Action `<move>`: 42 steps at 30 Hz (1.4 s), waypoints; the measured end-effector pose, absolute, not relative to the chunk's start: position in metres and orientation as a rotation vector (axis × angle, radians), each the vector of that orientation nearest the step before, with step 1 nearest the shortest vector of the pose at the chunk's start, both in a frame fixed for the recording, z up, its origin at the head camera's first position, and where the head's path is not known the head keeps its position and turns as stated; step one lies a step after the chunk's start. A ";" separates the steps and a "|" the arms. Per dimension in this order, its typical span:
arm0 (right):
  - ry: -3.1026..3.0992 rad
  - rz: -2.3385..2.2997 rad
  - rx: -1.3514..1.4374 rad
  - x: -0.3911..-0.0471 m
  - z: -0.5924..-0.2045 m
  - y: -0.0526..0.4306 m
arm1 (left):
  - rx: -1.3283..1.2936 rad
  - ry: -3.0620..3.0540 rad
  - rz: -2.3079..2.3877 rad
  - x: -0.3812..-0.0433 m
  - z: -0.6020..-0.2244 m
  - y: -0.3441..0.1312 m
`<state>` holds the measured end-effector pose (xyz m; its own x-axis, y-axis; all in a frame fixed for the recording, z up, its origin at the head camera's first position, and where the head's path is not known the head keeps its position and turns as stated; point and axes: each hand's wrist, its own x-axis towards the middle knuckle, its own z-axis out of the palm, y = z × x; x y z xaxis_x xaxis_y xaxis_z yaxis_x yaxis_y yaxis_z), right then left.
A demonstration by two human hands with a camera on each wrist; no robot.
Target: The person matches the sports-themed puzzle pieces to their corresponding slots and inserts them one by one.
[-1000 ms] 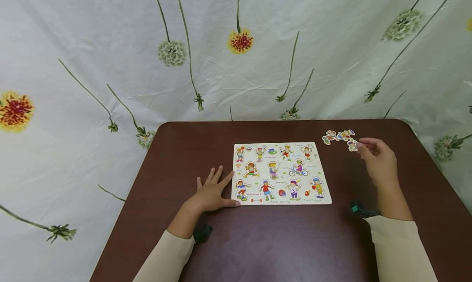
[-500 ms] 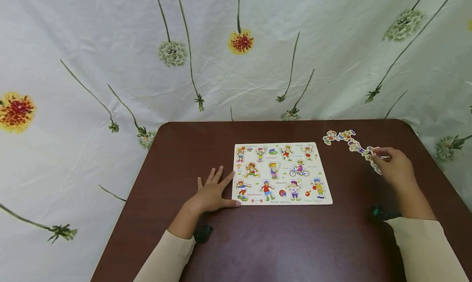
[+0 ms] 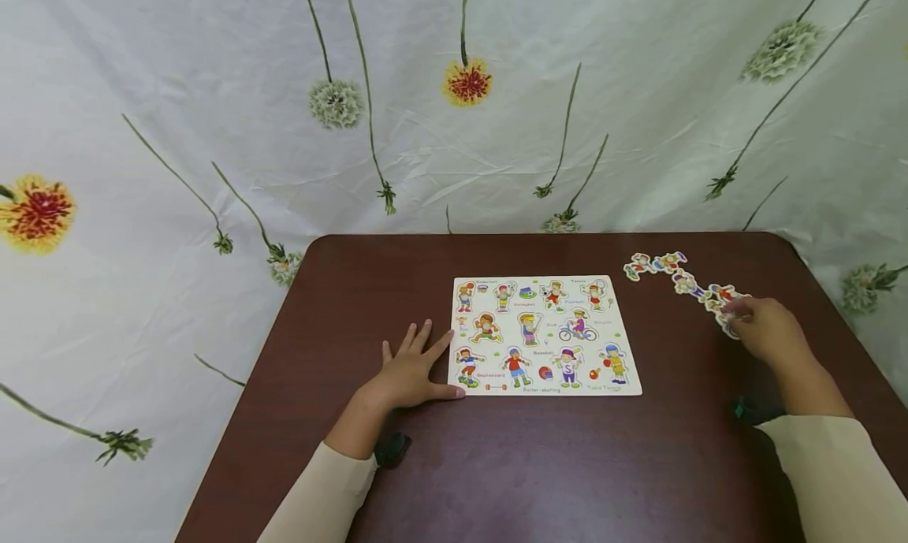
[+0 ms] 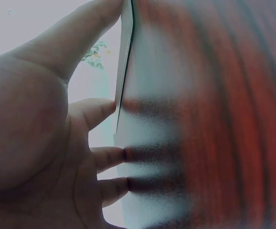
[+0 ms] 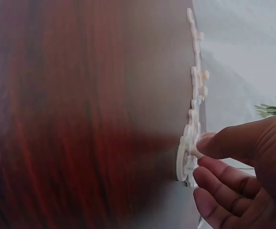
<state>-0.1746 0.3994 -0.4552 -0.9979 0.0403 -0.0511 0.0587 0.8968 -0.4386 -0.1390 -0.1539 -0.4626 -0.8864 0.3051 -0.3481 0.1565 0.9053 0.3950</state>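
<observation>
A white puzzle board [image 3: 520,329] printed with cartoon children playing sports lies flat on the dark brown table. My left hand [image 3: 406,376] rests at its left side, fingers spread, with the thumb and index finger touching the board's edge. In the left wrist view, the left hand [image 4: 37,138] shows its palm beside the thin board edge. My right hand [image 3: 769,334] pinches the small knob of a puzzle piece [image 3: 725,322] at the right of the table. In the right wrist view, thumb and index finger meet at that knob [image 5: 195,151]; the piece lies on the tabletop among others.
Several loose figure-shaped puzzle pieces form a chain, including a purple-clothed piece [image 3: 686,283] and two at the far end, one of them a red-topped piece [image 3: 639,265]. A white floral curtain [image 3: 397,149] hangs behind the table [image 3: 369,275].
My right hand has moved right and toward me, from the purple-clothed piece to the nearest pieces, uncovering part of the chain. The left hand and the board have stayed put.
</observation>
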 end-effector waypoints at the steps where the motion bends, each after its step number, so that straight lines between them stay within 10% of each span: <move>1: 3.012 -0.696 0.071 -0.175 -0.455 0.400 | 0.338 2.660 0.502 -0.139 -0.462 -0.154; 42: 3.143 -0.833 0.053 -0.166 -0.446 0.358 | 0.325 2.661 0.503 -0.139 -0.462 -0.153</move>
